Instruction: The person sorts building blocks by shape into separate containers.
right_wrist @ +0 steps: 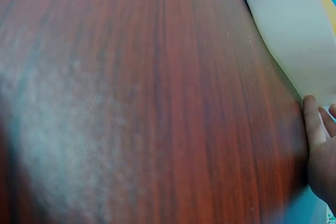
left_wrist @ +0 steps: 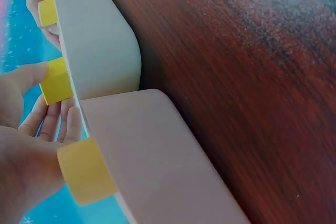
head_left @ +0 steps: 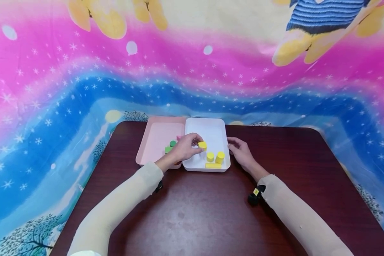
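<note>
My left hand (head_left: 186, 147) reaches over the white tray (head_left: 205, 124) and pinches a yellow block (head_left: 202, 145) between thumb and fingertips. Below it in that tray are two short yellow cylinders (head_left: 210, 156) and a long yellow piece (head_left: 213, 165). My right hand (head_left: 242, 152) rests at the tray's right side, fingers fairly straight against the wall; the right wrist view shows a fingertip (right_wrist: 310, 103) at its edge. Green blocks (head_left: 168, 149) and a pink piece (head_left: 178, 137) lie in the pink tray (head_left: 160, 124), partly hidden by the left hand.
The two trays stand side by side toward the back of a dark wooden table (head_left: 185, 213). In the left wrist view another yellow block (left_wrist: 86, 171) shows above the pink tray's wall. A patterned cloth (head_left: 192, 78) hangs behind the table.
</note>
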`<state>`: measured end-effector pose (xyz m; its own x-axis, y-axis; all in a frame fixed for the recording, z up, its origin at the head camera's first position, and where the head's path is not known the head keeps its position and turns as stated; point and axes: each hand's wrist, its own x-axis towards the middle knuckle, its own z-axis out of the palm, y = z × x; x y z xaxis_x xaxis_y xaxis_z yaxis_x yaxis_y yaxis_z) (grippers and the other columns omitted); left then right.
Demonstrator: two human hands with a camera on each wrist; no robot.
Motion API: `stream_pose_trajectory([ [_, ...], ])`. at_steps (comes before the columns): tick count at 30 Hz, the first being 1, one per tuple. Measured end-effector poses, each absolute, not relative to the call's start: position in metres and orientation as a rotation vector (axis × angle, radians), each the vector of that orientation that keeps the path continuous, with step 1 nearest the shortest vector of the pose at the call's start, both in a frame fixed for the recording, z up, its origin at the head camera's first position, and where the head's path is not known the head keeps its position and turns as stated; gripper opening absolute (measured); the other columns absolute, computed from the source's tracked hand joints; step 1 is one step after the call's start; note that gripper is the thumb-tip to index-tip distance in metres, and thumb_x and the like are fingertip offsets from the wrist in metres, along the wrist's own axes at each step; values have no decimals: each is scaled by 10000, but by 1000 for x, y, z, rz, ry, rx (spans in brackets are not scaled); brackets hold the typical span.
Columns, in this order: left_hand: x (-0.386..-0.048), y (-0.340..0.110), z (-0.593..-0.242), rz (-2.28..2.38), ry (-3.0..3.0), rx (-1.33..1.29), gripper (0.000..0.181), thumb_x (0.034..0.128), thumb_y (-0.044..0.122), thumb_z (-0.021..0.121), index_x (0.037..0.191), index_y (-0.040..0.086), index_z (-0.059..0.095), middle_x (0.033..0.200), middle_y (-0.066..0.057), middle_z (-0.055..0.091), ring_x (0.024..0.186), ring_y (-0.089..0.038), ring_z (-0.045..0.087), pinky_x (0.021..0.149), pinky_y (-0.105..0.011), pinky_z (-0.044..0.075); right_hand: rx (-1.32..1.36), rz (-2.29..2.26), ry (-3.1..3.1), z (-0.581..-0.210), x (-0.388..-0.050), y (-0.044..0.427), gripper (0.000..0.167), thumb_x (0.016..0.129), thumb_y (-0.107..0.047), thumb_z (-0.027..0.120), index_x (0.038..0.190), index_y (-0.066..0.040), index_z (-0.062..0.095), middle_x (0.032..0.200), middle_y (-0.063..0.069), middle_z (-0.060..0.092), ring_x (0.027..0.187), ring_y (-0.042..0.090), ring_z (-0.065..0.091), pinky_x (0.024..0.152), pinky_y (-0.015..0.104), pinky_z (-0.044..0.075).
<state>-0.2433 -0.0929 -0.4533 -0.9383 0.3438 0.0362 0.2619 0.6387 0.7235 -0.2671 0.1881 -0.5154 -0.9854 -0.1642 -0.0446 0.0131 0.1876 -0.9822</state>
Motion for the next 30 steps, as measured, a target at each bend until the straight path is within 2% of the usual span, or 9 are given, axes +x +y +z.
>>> stream_pose_trajectory([
  [11,-245,-92,-458,1147,2728,517,317,948,208,824,1207,89,686,1149,-23,684,1067,-185,649,964,-327,558,-128,-1904,2281,-512,-267,189,429,1120,-101,516,1542,-26,517,1457,225,585,1308,338,595,1021,315,557],
  [18,-246,-91,-460,1138,2704,483,309,940,206,834,1189,95,690,1133,-14,684,1059,-178,646,946,-324,562,-122,-1873,2261,-502,-264,187,448,1109,-38,495,1548,46,478,1484,275,549,1337,395,566,1036,356,552],
  [25,-245,-89,-461,1095,2698,483,294,937,191,837,1173,90,692,1129,-22,691,1069,-179,646,961,-323,558,-150,-1891,2286,-506,-263,187,438,1117,-94,517,1547,-12,508,1477,229,569,1325,359,581,1051,357,544],
  [30,-244,-88,-460,1074,2690,480,290,934,178,836,1173,100,691,1128,-15,688,1076,-176,644,962,-321,560,-159,-1890,2296,-510,-265,187,440,1117,-103,520,1548,-12,506,1476,234,569,1325,363,582,1061,377,539],
])
